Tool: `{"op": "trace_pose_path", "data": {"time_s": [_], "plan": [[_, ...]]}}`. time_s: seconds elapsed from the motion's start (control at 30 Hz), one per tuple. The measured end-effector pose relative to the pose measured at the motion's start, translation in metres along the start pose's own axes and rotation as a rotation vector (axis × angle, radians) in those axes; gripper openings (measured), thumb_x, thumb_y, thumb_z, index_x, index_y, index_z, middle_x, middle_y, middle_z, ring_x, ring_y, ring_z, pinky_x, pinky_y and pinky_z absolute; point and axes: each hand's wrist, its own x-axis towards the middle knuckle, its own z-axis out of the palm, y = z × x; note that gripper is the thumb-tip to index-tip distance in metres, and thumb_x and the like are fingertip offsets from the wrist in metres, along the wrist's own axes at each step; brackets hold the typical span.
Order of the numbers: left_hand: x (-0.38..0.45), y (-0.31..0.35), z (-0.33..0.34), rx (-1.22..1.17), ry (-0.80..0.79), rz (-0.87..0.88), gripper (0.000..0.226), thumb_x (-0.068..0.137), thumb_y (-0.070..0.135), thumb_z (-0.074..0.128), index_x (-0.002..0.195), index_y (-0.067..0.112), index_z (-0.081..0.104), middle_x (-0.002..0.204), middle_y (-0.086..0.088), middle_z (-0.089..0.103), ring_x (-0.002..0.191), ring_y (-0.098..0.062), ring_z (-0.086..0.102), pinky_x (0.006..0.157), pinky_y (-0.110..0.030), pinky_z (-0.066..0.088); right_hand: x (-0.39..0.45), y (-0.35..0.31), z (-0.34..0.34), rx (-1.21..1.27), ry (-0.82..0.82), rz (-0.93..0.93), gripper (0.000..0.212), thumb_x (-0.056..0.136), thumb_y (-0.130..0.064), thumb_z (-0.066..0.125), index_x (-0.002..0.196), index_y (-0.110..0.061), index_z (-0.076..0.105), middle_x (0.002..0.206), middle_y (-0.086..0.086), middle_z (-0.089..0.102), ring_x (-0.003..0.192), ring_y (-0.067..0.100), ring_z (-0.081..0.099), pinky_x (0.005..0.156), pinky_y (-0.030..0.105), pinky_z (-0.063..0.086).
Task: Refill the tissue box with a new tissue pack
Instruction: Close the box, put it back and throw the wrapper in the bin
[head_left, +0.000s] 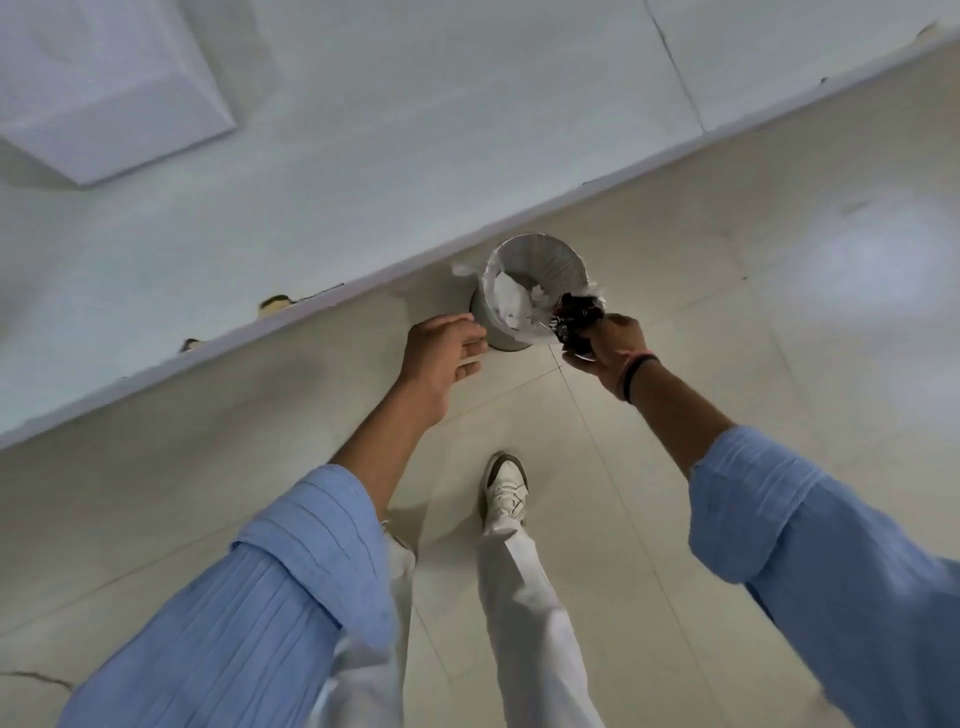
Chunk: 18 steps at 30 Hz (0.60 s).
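Over the waste bin (535, 291) rim, your right hand (608, 345) is gripping a dark crumpled wrapper (574, 319); left hand (441, 358) is hovering beside the bin w/ fingers loosely apart, empty.

No readable text, label, brand, number or sign appeared anywhere; dark wrapper (574, 319) held over waste bin (540, 270) showed markings too blurred to read.

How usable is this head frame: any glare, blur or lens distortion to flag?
Head view: soft overall, with the dark crumpled item in the right hand smeared; a glare patch on the floor tiles at right; wide-angle bending tilts the wall base and stretches the sleeves.
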Motion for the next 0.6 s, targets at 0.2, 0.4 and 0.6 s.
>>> {"op": "trace_pose_path", "data": {"time_s": [0.2,0.4,0.6], "plan": [[0.076,-0.031,0.034,-0.091,-0.003,-0.011,0.007,0.096,0.016,0.062,0.092,0.019,0.067,0.097,-0.004,0.074,0.096,-0.021,0.069,0.083,-0.036,0.055,0.121,0.019,0.013,-0.194,0.124,-0.047,0.03,0.087,-0.009,0.068,0.116,-0.002,0.066,0.117,0.018,0.071,0.1,0.031,0.071,0.058,0.032,0.057],[0.114,-0.065,0.046,-0.121,0.008,-0.018,0.006,0.096,0.02,0.063,0.091,0.02,0.068,0.103,-0.006,0.076,0.096,-0.02,0.071,0.08,-0.035,0.056,0.178,0.028,0.033,-0.415,0.169,-0.098,0.064,0.075,-0.033,0.085,0.129,-0.008,0.061,0.12,0.01,0.067,0.097,0.03,0.07,0.077,0.043,0.064],[0.112,-0.073,0.051,-0.146,0.031,-0.036,0.007,0.097,0.022,0.062,0.094,0.021,0.069,0.106,-0.006,0.075,0.1,-0.02,0.071,0.082,-0.036,0.056,0.166,0.024,0.039,-0.619,0.192,-0.28,0.036,0.093,-0.034,0.057,0.111,-0.006,0.071,0.115,0.016,0.072,0.107,0.034,0.065,0.089,0.033,0.053]]}}
